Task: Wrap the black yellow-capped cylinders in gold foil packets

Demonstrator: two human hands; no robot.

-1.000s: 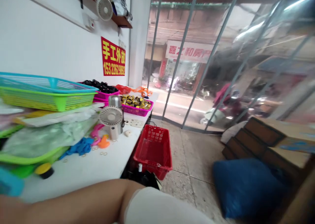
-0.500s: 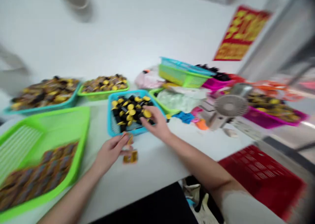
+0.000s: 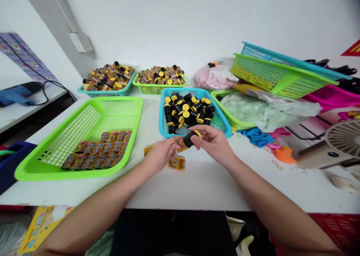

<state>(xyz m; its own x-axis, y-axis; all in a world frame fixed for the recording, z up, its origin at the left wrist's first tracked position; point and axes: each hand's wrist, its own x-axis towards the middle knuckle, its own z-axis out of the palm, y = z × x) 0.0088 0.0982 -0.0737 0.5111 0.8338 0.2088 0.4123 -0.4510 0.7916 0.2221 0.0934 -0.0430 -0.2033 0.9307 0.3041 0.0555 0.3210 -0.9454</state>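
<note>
My right hand (image 3: 215, 144) pinches a small black canister with a yellow cap (image 3: 189, 139), tilted in front of my chest. The fingers of my left hand (image 3: 161, 153) are closed on a yellow printed label (image 3: 182, 146) that lies against the canister's lower end. How far the label goes round it, I cannot tell. More yellow printed pieces rest on the table under my hands, one (image 3: 177, 163) in plain sight and another partly hidden behind my left hand. Just beyond my hands stands a blue basket (image 3: 162, 113) of loose black canisters with yellow caps.
On the left, a green basket (image 3: 25, 170) holds rows of labelled canisters (image 3: 98, 151). Two heaped baskets (image 3: 108, 92) (image 3: 160, 89) stand at the wall. To the right are stacked baskets (image 3: 261, 76), balloons (image 3: 258, 136) and a fan (image 3: 334, 139). A blue heat gun (image 3: 21, 94) lies far left.
My right hand has come back from the blue basket with a black canister and met my left hand. The view has swung left and levelled out.
</note>
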